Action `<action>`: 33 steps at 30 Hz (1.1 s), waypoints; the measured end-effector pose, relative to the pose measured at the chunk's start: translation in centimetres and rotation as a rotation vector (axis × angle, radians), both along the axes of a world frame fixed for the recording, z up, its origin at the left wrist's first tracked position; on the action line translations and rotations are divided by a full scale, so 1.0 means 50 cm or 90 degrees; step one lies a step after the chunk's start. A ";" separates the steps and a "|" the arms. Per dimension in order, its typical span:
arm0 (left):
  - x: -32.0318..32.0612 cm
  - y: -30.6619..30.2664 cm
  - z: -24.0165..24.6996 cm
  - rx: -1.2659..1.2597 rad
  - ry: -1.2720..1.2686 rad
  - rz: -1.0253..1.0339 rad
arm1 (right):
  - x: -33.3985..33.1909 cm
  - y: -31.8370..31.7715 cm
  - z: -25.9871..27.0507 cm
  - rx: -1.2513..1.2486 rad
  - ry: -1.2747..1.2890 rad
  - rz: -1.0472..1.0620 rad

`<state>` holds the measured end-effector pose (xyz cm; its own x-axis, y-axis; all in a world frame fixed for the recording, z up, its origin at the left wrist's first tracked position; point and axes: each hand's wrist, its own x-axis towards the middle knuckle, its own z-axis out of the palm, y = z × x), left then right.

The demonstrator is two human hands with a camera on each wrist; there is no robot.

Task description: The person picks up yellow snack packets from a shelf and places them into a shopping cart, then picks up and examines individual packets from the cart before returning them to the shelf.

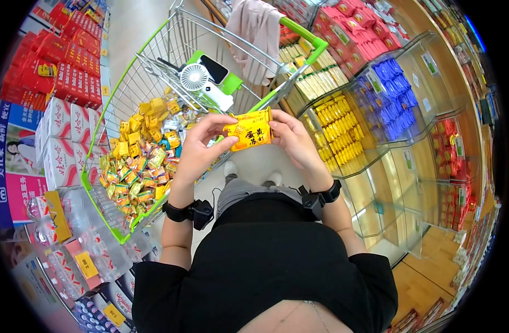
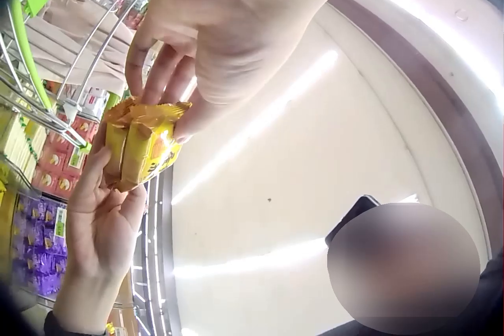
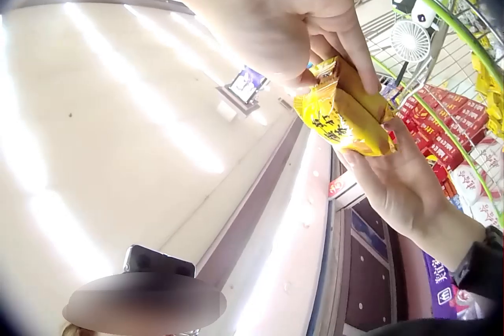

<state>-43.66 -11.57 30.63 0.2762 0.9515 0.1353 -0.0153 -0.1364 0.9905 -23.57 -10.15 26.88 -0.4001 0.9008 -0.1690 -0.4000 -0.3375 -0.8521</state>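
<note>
A yellow wrapped packet (image 1: 251, 130) with dark printed characters is held between both hands in front of the chest. The left hand (image 1: 203, 145) pinches its left end between thumb and fingers, and the right hand (image 1: 296, 143) grips the right end. In the left wrist view the packet (image 2: 143, 144) shows its crimped wrapper edge under the left hand (image 2: 228, 29), with the right hand (image 2: 101, 226) at its far end. The right wrist view shows the packet (image 3: 346, 115) between the right hand (image 3: 276, 13) and the left hand (image 3: 402, 186); its wrapper looks closed.
A green-rimmed shopping cart (image 1: 121, 75) holds many small wrapped sweets (image 1: 138, 172), a white fan (image 1: 194, 77) and a phone (image 1: 214, 69). Pink cloth (image 1: 254, 33) hangs over it. Shelf bins with yellow packets (image 1: 339, 130) and blue packets (image 1: 389, 100) line the right; boxes (image 1: 66, 125) stand left.
</note>
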 end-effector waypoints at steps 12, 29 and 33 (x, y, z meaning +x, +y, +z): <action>0.163 -0.002 -0.029 0.013 0.013 0.008 | 0.139 -0.062 -0.002 0.013 0.016 -0.101; 0.369 0.035 -0.035 0.278 0.144 -0.123 | 0.272 -0.145 0.002 0.054 -0.022 -0.311; 0.400 0.052 -0.057 0.262 0.140 -0.192 | 0.291 -0.150 -0.008 0.028 -0.062 -0.365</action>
